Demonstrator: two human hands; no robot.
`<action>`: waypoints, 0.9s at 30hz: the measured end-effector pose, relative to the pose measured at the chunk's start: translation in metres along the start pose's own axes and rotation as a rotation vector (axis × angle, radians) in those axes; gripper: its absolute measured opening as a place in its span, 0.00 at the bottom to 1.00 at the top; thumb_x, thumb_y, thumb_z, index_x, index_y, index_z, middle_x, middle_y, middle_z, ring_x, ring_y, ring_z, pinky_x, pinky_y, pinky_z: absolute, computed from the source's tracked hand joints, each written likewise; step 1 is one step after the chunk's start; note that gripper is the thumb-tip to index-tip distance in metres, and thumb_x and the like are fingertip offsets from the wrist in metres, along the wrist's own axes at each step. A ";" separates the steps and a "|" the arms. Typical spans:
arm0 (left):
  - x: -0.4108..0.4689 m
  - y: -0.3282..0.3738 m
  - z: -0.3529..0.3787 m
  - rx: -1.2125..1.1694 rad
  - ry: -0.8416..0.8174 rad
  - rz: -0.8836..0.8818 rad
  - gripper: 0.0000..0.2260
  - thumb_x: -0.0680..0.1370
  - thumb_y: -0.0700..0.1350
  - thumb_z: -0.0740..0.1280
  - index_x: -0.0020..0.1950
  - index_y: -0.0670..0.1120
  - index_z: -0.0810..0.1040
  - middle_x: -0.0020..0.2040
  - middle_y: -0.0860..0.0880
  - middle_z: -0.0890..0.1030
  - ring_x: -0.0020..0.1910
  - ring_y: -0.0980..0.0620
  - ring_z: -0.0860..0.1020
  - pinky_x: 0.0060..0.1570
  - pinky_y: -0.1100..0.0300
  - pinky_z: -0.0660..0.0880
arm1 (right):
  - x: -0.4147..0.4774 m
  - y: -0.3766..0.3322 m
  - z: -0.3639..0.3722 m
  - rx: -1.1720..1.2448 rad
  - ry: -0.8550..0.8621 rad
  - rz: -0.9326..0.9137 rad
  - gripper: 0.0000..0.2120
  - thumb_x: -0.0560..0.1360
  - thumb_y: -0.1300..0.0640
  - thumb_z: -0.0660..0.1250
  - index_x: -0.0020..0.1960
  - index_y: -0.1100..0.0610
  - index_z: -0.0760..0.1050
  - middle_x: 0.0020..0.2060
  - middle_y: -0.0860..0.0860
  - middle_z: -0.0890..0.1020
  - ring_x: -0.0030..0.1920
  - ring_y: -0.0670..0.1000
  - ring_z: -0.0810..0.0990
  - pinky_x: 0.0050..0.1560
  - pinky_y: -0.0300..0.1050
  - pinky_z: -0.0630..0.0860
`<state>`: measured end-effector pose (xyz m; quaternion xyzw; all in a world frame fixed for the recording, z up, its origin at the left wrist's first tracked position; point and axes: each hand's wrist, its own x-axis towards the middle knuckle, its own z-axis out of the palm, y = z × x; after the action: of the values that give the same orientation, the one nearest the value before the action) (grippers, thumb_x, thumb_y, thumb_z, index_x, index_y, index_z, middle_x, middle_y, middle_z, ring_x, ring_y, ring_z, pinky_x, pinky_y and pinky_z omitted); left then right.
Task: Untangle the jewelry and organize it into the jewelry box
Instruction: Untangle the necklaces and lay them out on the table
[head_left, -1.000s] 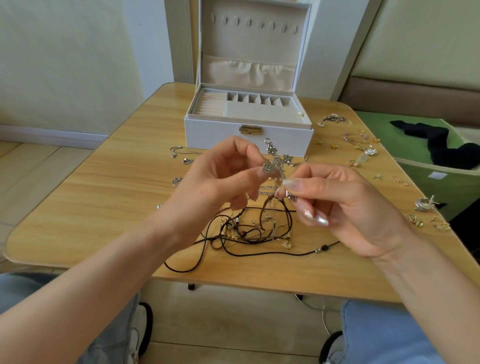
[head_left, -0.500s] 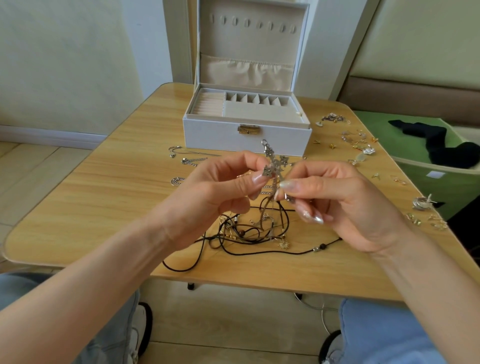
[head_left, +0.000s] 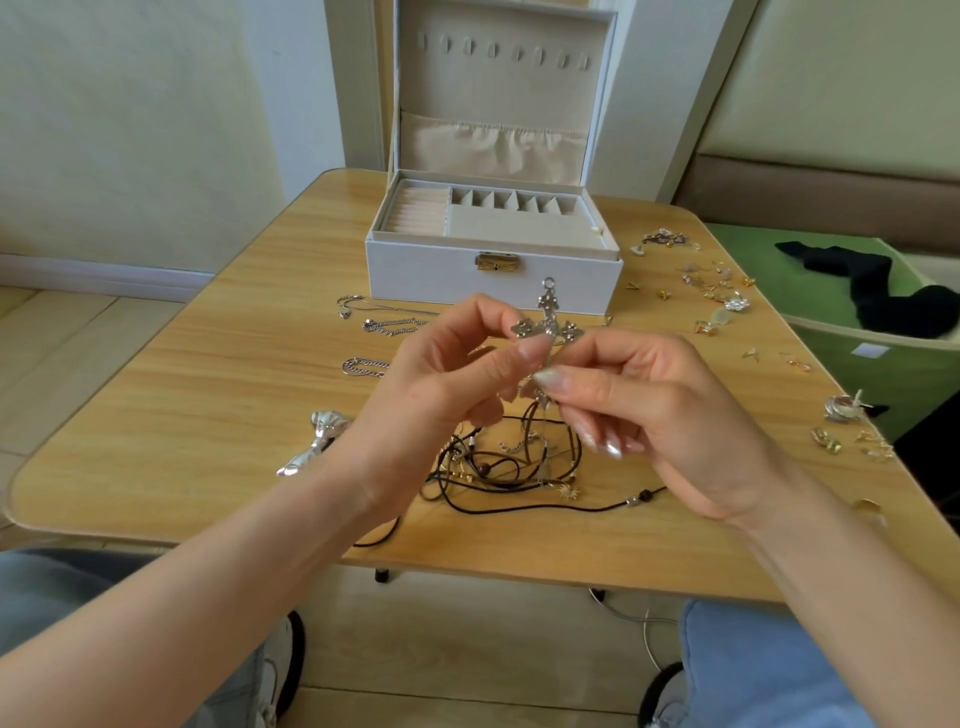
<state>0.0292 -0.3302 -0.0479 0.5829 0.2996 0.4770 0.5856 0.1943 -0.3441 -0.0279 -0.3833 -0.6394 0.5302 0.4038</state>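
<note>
Nearest the person, a tangle of dark cords (head_left: 498, 470) lies on the table (head_left: 208, 415), and strands rise from it to the foot of a silver cross pendant (head_left: 548, 325) held just above. The left hand (head_left: 441, 384) pinches the cross near its crossbar and the right hand (head_left: 649, 415) pinches its lower shaft, so the long axis stands nearly upright, ring end up. The open jewelry box (head_left: 493, 275) sits right behind it, so freeing the pendant likely means drawing it up, away from the cords.
</note>
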 end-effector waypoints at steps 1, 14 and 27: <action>0.000 -0.001 0.001 0.011 0.015 -0.001 0.05 0.71 0.46 0.68 0.42 0.47 0.73 0.33 0.53 0.73 0.30 0.58 0.68 0.30 0.69 0.66 | -0.001 0.000 0.002 -0.014 0.006 -0.010 0.04 0.68 0.57 0.69 0.36 0.57 0.79 0.21 0.50 0.73 0.21 0.43 0.67 0.22 0.31 0.62; 0.000 0.004 0.001 0.043 0.126 -0.018 0.08 0.67 0.44 0.71 0.36 0.47 0.73 0.29 0.57 0.74 0.26 0.60 0.67 0.26 0.70 0.63 | 0.000 0.003 0.004 -0.042 0.156 -0.068 0.07 0.67 0.59 0.71 0.33 0.59 0.74 0.20 0.50 0.73 0.20 0.44 0.67 0.21 0.33 0.61; 0.000 -0.003 0.004 -0.163 0.113 0.069 0.05 0.70 0.41 0.68 0.38 0.46 0.73 0.32 0.51 0.74 0.27 0.57 0.64 0.25 0.69 0.62 | 0.003 0.012 0.020 0.463 0.097 0.036 0.06 0.69 0.61 0.67 0.33 0.57 0.75 0.21 0.50 0.72 0.19 0.44 0.66 0.21 0.33 0.60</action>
<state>0.0340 -0.3314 -0.0504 0.5153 0.2720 0.5517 0.5967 0.1755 -0.3466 -0.0415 -0.3167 -0.4740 0.6507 0.5016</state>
